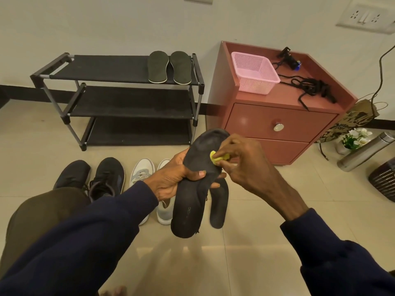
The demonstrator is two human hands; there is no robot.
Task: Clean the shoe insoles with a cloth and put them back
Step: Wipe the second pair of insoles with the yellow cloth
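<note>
My left hand [173,178] grips a black insole [192,189] around its middle, thumb on top, holding it up above the floor. My right hand [241,165] pinches a small yellow cloth [217,157] and presses it on the upper part of that insole. A second black insole [219,206] hangs just behind the first, its top end hidden behind my hands. On the floor beneath stand a pair of black sneakers [106,178] and a pair of grey-white sneakers [142,174]. Two dark green insoles [168,67] lie on the shoe rack's top shelf.
A black three-shelf shoe rack [119,99] stands against the wall. Right of it, a red-brown bedside cabinet [277,124] carries a pink basket [254,73] and black laces [310,86]. A paper bag [350,120], a flower pot [352,139] and a steel flask [367,150] sit at the right.
</note>
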